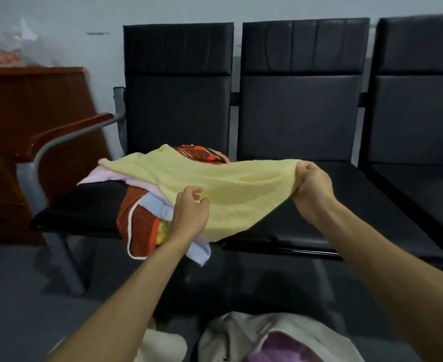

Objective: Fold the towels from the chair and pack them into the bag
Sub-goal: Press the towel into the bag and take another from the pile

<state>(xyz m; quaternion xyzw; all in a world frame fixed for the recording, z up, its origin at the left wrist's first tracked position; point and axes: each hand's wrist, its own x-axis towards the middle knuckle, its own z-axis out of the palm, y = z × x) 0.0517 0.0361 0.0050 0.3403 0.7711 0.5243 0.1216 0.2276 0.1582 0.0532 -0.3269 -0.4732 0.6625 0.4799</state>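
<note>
Yellow towel (230,194) hangs from the right hand (311,189).

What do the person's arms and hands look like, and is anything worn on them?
The left hand and right hand are bare. The left forearm and right forearm are bare too, up to the picture's edge: no sleeves show. No gloves, watch, bracelet or rings can be seen.

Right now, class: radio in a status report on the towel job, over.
Right hand grips yellow towel corner. Left hand at its near edge, grip unclear. More towels piled beneath on chair. Bag below, purple cloth showing inside.
</note>
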